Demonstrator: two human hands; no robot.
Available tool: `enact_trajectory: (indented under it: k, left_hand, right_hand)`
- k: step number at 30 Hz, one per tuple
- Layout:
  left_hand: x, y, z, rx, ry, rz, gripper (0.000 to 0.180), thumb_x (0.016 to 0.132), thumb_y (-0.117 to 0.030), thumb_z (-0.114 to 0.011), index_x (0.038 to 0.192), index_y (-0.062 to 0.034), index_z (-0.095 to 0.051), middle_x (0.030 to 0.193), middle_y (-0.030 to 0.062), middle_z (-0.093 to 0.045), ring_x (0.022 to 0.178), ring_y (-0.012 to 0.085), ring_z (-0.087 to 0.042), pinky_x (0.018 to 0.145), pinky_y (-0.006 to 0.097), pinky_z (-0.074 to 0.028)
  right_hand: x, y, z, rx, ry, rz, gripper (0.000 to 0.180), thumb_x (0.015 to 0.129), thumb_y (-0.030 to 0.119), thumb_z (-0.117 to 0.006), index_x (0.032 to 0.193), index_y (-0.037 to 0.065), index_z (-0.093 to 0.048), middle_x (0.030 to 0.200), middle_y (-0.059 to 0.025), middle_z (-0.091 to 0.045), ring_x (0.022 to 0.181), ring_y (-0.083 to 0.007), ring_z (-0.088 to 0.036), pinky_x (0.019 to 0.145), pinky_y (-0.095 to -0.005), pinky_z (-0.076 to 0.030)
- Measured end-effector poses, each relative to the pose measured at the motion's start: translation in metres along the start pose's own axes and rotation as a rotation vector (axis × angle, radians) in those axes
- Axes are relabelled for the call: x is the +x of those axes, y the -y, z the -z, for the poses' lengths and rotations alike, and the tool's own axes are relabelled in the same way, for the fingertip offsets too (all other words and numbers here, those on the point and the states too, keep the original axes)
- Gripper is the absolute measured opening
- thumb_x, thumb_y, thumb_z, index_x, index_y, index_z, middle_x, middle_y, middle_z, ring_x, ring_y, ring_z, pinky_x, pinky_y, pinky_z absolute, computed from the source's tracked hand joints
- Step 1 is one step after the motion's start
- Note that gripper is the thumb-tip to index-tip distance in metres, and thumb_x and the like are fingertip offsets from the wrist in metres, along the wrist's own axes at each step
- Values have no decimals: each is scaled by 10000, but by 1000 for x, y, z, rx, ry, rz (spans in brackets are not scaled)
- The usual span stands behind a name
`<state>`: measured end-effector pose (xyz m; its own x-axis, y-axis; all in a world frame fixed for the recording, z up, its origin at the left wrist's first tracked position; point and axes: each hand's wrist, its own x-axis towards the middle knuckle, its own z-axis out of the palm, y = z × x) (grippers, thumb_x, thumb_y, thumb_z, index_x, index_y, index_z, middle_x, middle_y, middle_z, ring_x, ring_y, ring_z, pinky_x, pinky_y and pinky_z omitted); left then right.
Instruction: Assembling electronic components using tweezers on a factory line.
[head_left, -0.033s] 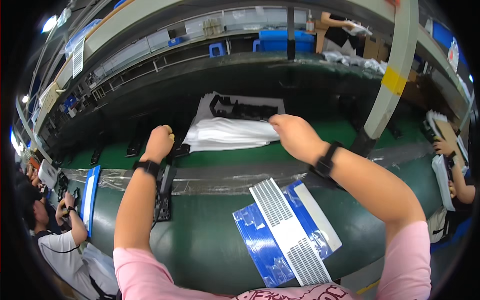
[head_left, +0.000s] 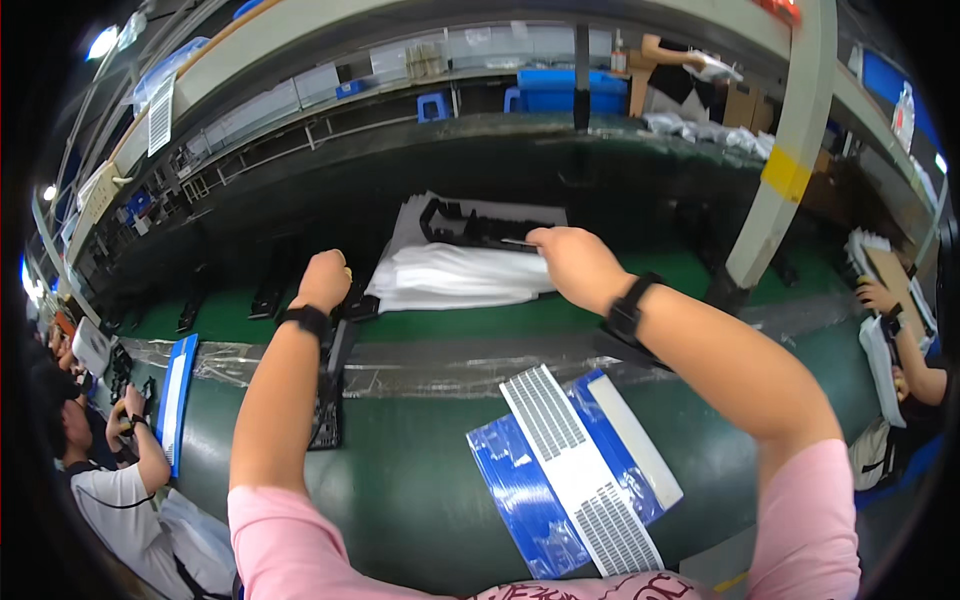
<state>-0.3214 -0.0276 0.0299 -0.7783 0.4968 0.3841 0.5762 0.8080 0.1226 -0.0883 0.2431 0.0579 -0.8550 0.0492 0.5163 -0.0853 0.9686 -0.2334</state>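
Note:
My left hand is closed, with a yellow covering on a fingertip. What it grips, if anything, is hidden. Just below it a long black plastic part lies across the bench ledge, partly behind my wrist. My right hand is pinched at the right edge of a stack of white foam sheets. A thin pale sliver shows at its fingertips, too small to name. On the far half of the sheets rests a black plastic frame, close to my right fingertips.
Nearer me, a white label sheet lies over a blue panel. Black parts line the green belt at left. A grey post rises at right. Co-workers are at the left and right.
My right hand has shifted slightly left and toward the black frame, and a thin pale sliver now shows at its fingertips. The view has tilted a little. My left hand is nearly still.

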Motion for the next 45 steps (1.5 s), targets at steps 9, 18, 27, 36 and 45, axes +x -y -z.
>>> enact_trajectory:
  k: [9, 18, 27, 36, 45]
  left_hand:
    - [62, 62, -67, 226, 561, 298, 227, 643, -203, -619, 819, -61, -638, 910, 154, -588, 886, 279, -560, 742, 373, -457]
    - [82, 39, 23, -497, -122, 369, 199, 689, -139, -511, 638, 43, -574, 614, 182, -578, 516, 271, -592, 477, 330, -482]
    - [84, -108, 15, -378, 86, 94, 227, 676, -169, -507, 592, 22, -595, 553, 148, -582, 529, 217, -604, 600, 289, -484]
    - [59, -78, -32, 51, -61, -210, 377, 606, -191, -651, 910, 20, -576, 812, 155, -597, 766, 266, -589, 715, 335, -461]
    - [-127, -197, 52, -1673, 698, 36, 378, 833, -218, -457, 1166, -73, -349, 1082, 117, -461, 930, 238, -520, 679, 364, -485]
  right_hand:
    - [79, -18, -77, -319, 372, -125, 166, 689, 6, -464, 786, -3, -598, 821, -185, -580, 781, -311, -573, 666, -371, -467]
    - [87, -12, -84, -385, 303, 115, 161, 660, 2, -467, 793, 3, -557, 789, -172, -573, 773, -312, -560, 680, -378, -449]
    - [73, -44, 12, -318, -174, -288, 123, 616, 22, -516, 716, -25, -570, 742, -218, -568, 734, -358, -558, 661, -398, -460]
    - [-29, -11, 54, 49, -100, -390, 65, 684, 36, -528, 714, -15, -555, 695, -200, -558, 688, -343, -550, 626, -378, -435]
    - [-118, 54, 76, 252, -217, -101, 41, 700, -1, -541, 740, 5, -535, 625, -94, -517, 543, -193, -516, 496, -276, -410]
